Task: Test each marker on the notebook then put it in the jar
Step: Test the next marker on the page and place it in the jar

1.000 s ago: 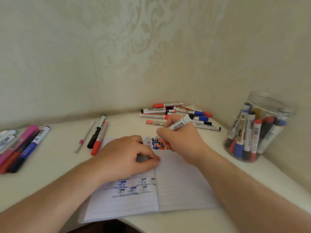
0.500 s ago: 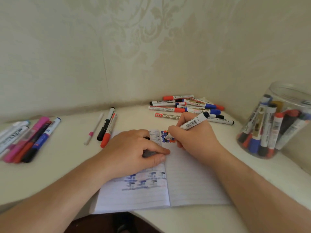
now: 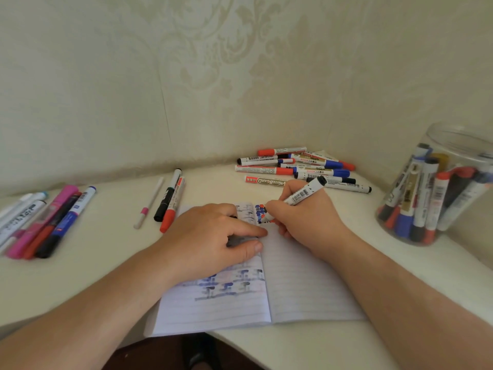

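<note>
1. Marker (image 3: 304,193), white-barrelled with a barcode and a black end cap, is gripped in the right hand (image 3: 306,217); the fingers curl round the barrel, its tip down on the notebook (image 3: 301,287) at a patch of blue and red test dots (image 3: 261,212) near the top of the centre fold.
2. The left hand (image 3: 210,241) rests on the notebook's left page, fingers curled with the thumb alongside, holding a small dark thing that looks like a cap (image 3: 240,240); what it is cannot be told for sure.
3. The open notebook lies at the near edge of the white corner table (image 3: 106,252), its lower corner hanging over the edge. Smudged blue and grey marks cover the left page below the left hand; the right page is lined and mostly unmarked.
4. Behind the right hand, in the corner by the wall, lies a loose pile of whiteboard markers (image 3: 301,166) with red, blue and black caps.
5. Left of the notebook lie a thin white pen with a pink band (image 3: 149,204), a black-capped marker (image 3: 168,196) and a red-capped marker (image 3: 173,206), the two markers side by side.
6. At the far left a row of markers (image 3: 45,222) lies close together, pink, red, black, blue and white among them.
7. A clear plastic jar (image 3: 458,145) stands at the right, well apart from the notebook, its mouth open. Inside, many markers lean together, with red, blue and black ends at the bottom.
</note>
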{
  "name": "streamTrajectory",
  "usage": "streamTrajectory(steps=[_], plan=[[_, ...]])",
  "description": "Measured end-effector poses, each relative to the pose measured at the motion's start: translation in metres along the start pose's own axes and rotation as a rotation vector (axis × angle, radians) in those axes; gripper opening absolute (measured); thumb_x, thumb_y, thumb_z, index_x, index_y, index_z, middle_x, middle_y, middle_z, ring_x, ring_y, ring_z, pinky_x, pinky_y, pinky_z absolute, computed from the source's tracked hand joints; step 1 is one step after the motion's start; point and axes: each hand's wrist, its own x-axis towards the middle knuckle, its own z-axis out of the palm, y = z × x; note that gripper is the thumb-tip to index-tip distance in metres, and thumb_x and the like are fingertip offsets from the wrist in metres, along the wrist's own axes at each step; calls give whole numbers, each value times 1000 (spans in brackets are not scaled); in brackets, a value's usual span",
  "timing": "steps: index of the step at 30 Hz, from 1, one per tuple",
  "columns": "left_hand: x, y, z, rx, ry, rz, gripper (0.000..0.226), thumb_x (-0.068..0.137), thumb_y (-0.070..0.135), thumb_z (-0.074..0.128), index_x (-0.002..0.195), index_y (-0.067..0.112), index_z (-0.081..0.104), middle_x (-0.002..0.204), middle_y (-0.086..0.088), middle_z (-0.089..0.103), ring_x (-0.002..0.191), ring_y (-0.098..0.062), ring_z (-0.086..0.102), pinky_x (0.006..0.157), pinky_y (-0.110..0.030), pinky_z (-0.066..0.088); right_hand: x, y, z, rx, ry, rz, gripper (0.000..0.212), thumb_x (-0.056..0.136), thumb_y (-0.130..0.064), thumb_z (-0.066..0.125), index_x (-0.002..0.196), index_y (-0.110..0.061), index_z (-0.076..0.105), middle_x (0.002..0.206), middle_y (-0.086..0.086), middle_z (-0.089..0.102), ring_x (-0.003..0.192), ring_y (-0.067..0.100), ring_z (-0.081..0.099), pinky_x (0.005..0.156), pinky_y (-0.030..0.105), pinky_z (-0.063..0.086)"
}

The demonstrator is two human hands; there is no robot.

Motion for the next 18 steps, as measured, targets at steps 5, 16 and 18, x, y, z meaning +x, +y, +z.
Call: streamTrajectory(steps=[5, 16, 18], plan=[[0, 1, -1, 11, 6, 15, 54, 85, 84, 25, 132, 71, 48, 86, 19, 47, 83, 7, 46, 63, -20, 30, -2, -1, 0, -35, -5, -8, 23, 83, -11, 74, 77, 0, 54, 61, 17, 65, 44, 15, 60, 45, 25, 43], [1, 2, -2, 34, -2, 18, 54, 86, 84, 22, 132, 72, 46, 86, 20, 47, 84, 5, 47, 61, -19, 27, -2, 0, -1, -19, -2, -8, 25, 83, -10, 74, 73, -4, 52, 57, 8, 61, 44, 15, 58, 42, 20, 40], [1, 2, -2, 37, 3, 22, 54, 86, 84, 22, 132, 71, 47, 86, 19, 48, 84, 5, 47, 62, -19, 28, -3, -1, -1, -43, -16, -21, 24, 83, -11, 74, 73, -4, 53, 56, 7, 60, 45, 15, 58, 43, 20, 40]])
